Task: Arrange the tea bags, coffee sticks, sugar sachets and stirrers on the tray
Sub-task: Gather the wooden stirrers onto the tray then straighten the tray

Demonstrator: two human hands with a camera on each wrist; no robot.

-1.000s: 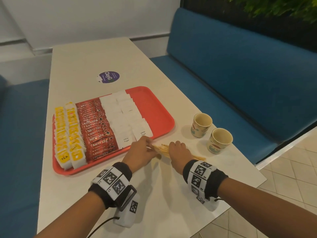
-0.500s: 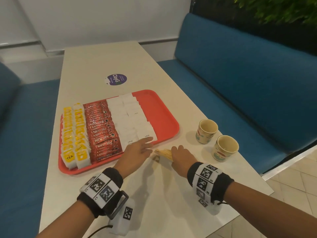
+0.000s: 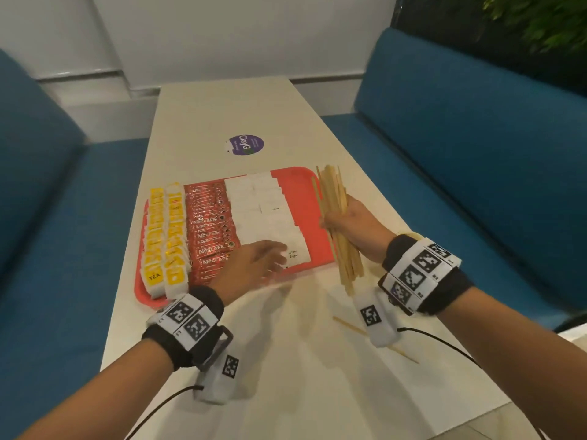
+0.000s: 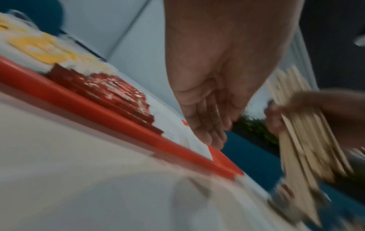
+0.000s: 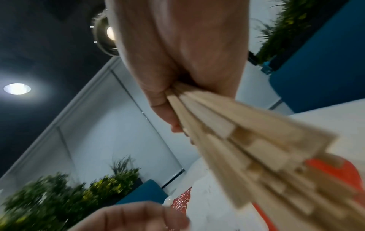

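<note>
A red tray (image 3: pixel 306 198) lies on the white table, holding rows of yellow tea bags (image 3: pixel 165 230), red coffee sticks (image 3: pixel 209 223) and white sugar sachets (image 3: pixel 257 208). My right hand (image 3: pixel 355 223) grips a thick bundle of wooden stirrers (image 3: pixel 333 198), held nearly upright in the air over the tray's right edge; the right wrist view shows the stirrers (image 5: pixel 247 140) fanned out from the fist (image 5: pixel 168 101). My left hand (image 3: pixel 266 260) hovers with relaxed fingers over the tray's near edge by the front sugar sachets, holding nothing. The left wrist view shows that hand (image 4: pixel 209 121) above the tray rim (image 4: pixel 98 112).
Two loose stirrers (image 3: pixel 349 327) lie on the table below my right wrist. A round purple sticker (image 3: pixel 246 144) sits beyond the tray. Blue benches (image 3: pixel 476 138) flank the table on both sides. The table's near right corner is close to my right forearm.
My right hand has lifted the stirrer bundle off the table and stood it up by the tray's right edge. My left hand has left the stirrers and moved over the tray's near edge.
</note>
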